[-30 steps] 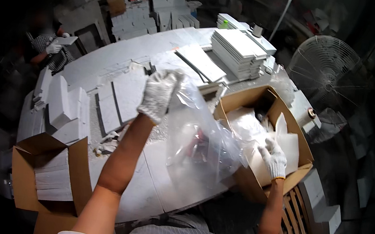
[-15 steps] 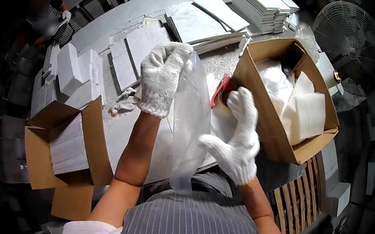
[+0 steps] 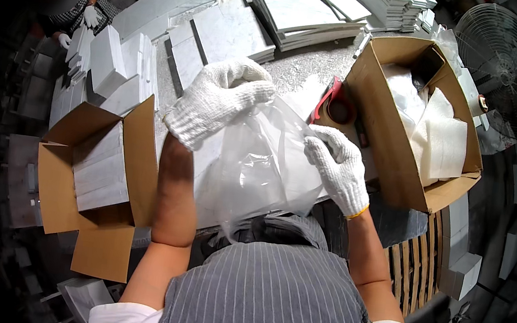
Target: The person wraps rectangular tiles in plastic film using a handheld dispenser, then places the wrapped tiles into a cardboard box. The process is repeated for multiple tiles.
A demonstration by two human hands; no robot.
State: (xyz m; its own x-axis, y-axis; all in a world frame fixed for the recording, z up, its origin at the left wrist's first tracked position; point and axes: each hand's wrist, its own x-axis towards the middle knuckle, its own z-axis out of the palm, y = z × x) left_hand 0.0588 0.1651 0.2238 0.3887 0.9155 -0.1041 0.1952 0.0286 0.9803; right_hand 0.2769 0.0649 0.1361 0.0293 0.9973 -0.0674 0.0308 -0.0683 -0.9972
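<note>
A clear plastic bag [image 3: 257, 168] hangs spread between my two hands, above the table's near edge. My left hand [image 3: 222, 96], in a white knitted glove, pinches the bag's upper edge at its left. The same edge, farther right, is gripped between thumb and fingers of my right hand [image 3: 337, 168], gloved alike. Just beyond my right hand lies a red tape dispenser [image 3: 327, 99] with a roll of brown tape [image 3: 341, 111]. To its right a cardboard box [image 3: 394, 159] holds white foam sheets [image 3: 445, 142] and crumpled plastic.
At the left stands an open cardboard box [image 3: 137, 159] with pale marble tiles [image 3: 99, 174] inside. Stacked tiles [image 3: 309, 13] cover the table's far side. A fan [image 3: 499, 68] stands at the right, above a wooden pallet [image 3: 415, 265]. Another gloved person [image 3: 83, 11] works at the far left.
My right hand, open before, has closed on the bag's edge. The bag has gone from hanging narrow under my left hand to being stretched wide between both hands.
</note>
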